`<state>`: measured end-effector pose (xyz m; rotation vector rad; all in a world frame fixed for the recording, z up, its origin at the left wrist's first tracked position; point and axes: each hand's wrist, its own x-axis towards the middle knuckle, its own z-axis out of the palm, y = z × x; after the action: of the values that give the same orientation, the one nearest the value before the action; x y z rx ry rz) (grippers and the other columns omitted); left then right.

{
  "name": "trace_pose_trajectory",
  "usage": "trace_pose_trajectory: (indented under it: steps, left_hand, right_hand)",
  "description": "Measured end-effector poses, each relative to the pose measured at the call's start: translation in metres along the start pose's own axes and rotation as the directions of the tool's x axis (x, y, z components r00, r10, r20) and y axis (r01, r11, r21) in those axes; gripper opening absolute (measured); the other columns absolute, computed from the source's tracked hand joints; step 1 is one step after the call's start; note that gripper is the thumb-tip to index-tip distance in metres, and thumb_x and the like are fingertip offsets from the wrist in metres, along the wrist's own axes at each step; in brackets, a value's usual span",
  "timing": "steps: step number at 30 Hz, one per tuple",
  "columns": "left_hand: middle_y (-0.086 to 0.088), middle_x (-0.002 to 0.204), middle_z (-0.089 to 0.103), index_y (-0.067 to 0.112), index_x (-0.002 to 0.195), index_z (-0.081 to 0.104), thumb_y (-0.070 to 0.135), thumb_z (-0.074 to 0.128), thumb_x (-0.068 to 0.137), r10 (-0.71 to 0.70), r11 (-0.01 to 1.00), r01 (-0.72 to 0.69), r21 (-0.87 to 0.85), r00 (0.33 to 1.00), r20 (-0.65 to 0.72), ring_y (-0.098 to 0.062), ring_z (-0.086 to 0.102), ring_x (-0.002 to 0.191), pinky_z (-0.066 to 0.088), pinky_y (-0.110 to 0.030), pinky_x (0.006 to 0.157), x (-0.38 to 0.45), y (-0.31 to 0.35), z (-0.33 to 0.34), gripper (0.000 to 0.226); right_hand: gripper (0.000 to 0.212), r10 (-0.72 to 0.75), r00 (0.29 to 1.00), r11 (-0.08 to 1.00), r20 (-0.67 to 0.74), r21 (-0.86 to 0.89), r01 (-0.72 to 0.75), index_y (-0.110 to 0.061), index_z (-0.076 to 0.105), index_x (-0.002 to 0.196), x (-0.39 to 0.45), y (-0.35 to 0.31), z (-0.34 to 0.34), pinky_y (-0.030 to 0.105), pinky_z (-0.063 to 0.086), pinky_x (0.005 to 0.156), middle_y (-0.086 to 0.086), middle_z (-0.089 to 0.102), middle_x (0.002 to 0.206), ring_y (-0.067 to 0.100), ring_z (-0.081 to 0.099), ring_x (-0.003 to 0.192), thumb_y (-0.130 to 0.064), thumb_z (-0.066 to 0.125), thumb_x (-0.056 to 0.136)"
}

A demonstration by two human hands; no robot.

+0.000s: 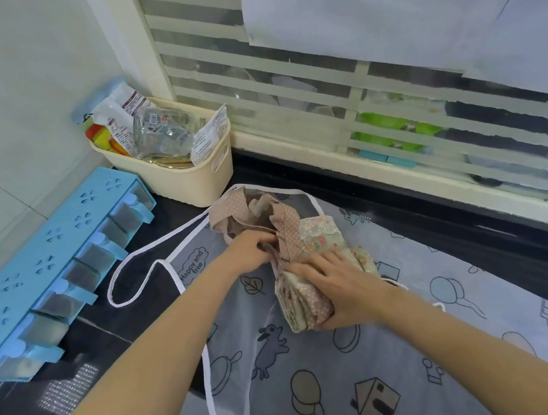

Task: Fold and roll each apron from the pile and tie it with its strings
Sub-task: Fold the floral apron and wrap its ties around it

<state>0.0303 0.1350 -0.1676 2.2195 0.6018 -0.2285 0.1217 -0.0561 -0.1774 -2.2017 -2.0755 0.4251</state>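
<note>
A person is standing at a dark countertop (85, 337), working on a rolled floral apron (306, 301) that is lying on top of a sheer cartoon-print apron (320, 374) spread flat beneath it. The right hand (339, 285) is curling over the roll, fingers wrapped down around it and pressing it in place. The left hand (253, 249) is pinching the brown polka-dot strap (287, 226) just beside the roll, fingers bent tightly on the fabric. More of the strap is lying bunched in a loose heap behind the roll, near a cream plastic basket (190, 183). A blue spice-drawer rack (49, 269) is sitting well to the left. The roll is looking springy; if the right hand eases before the strap is tied, the layers may well loosen. The slippery sheer apron underneath could also let the bundle slide.
</note>
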Motion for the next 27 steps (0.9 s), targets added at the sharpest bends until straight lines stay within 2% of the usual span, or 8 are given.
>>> trace_pose_trajectory:
  steps: [3,7,10,12,15,18,24,27]
  left_hand:
    - [-0.003,0.124,0.057,0.013,0.135,0.048,-0.010,0.055,0.084,0.012,0.947,0.046,-0.319,0.984,0.180,-0.015,0.053,0.108,0.041,-0.018,0.091,-0.004,0.003,-0.005,0.057]
    - [-0.007,0.128,0.054,0.013,0.134,0.047,-0.017,0.044,0.084,-0.167,0.711,0.104,-0.696,0.986,-0.023,-0.020,0.054,0.108,0.048,-0.030,0.088,-0.008,0.009,-0.024,0.059]
    - [-0.013,0.124,0.053,0.006,0.123,0.052,-0.004,0.053,0.082,-0.161,0.979,0.198,0.045,0.893,-0.420,-0.030,0.056,0.104,0.044,-0.032,0.077,-0.021,0.006,-0.022,0.043]
    - [-0.016,0.112,0.058,0.004,0.109,0.060,-0.004,0.073,0.061,0.289,0.800,0.114,0.588,0.787,-0.545,-0.032,0.059,0.094,0.049,-0.032,0.069,-0.028,-0.003,-0.014,0.051]
    - [-0.013,0.134,0.050,0.008,0.132,0.049,-0.012,0.069,0.060,0.518,0.639,-0.305,0.706,0.849,-0.102,-0.031,0.049,0.119,0.048,-0.042,0.093,-0.029,-0.006,0.009,0.078]
    - [-0.006,0.153,0.022,0.016,0.151,0.005,-0.008,0.052,0.082,0.233,0.777,-0.351,0.523,0.932,0.279,-0.024,0.028,0.137,0.032,-0.030,0.107,-0.031,-0.007,0.032,0.087]
    - [-0.007,0.157,0.012,0.012,0.150,-0.008,0.009,0.072,0.073,0.159,0.821,-0.334,0.463,0.913,0.377,-0.021,0.019,0.142,0.017,-0.023,0.112,-0.029,-0.025,0.037,0.111]
    - [-0.012,0.142,0.041,0.009,0.144,0.032,0.005,0.067,0.070,0.294,0.940,-0.321,0.116,0.934,0.200,-0.020,0.038,0.130,0.027,-0.033,0.112,-0.023,-0.031,0.037,0.082]
  right_hand:
    - [0.110,0.006,0.991,0.998,0.132,-0.068,0.003,-0.028,0.006,0.150,0.009,-0.001,0.000,0.047,0.017,0.113,0.002,0.029,0.142,0.024,0.028,0.129,-0.062,0.070,0.067]
    - [0.117,0.053,0.973,0.999,0.226,-0.011,-0.052,-0.031,-0.005,0.150,0.019,-0.004,-0.006,0.052,0.011,0.115,0.001,0.016,0.150,0.027,0.018,0.138,-0.058,0.073,0.067]
    - [0.122,0.081,0.964,0.996,0.253,-0.057,-0.069,-0.029,-0.015,0.149,0.020,-0.007,-0.010,0.054,-0.001,0.116,0.003,-0.003,0.157,0.027,0.000,0.145,-0.061,0.071,0.069]
    - [0.122,0.088,0.974,0.992,0.207,-0.103,-0.068,-0.025,-0.016,0.149,0.011,-0.006,-0.014,0.050,-0.011,0.115,0.005,-0.011,0.158,0.027,-0.009,0.145,-0.067,0.066,0.070]
    - [0.117,0.020,0.994,0.948,0.106,-0.318,0.014,-0.019,0.011,0.151,-0.013,0.006,-0.020,0.052,0.012,0.113,0.013,0.019,0.154,0.034,0.017,0.140,-0.076,0.059,0.061]
    - [0.117,0.017,0.995,0.916,0.097,-0.400,0.024,-0.015,0.032,0.143,-0.035,0.018,-0.012,0.047,0.045,0.097,0.008,0.049,0.127,0.028,0.044,0.113,-0.071,0.067,0.047]
    - [0.098,0.056,0.985,0.955,0.160,-0.295,-0.006,-0.016,0.029,0.147,-0.013,0.010,-0.008,0.044,0.036,0.106,0.003,0.036,0.143,0.026,0.034,0.127,-0.042,0.078,0.066]
    - [0.077,0.097,0.937,0.994,0.337,-0.075,-0.076,-0.026,0.023,0.149,0.004,0.017,-0.045,0.029,0.028,0.108,-0.004,0.034,0.146,0.018,0.032,0.132,-0.028,0.065,0.084]
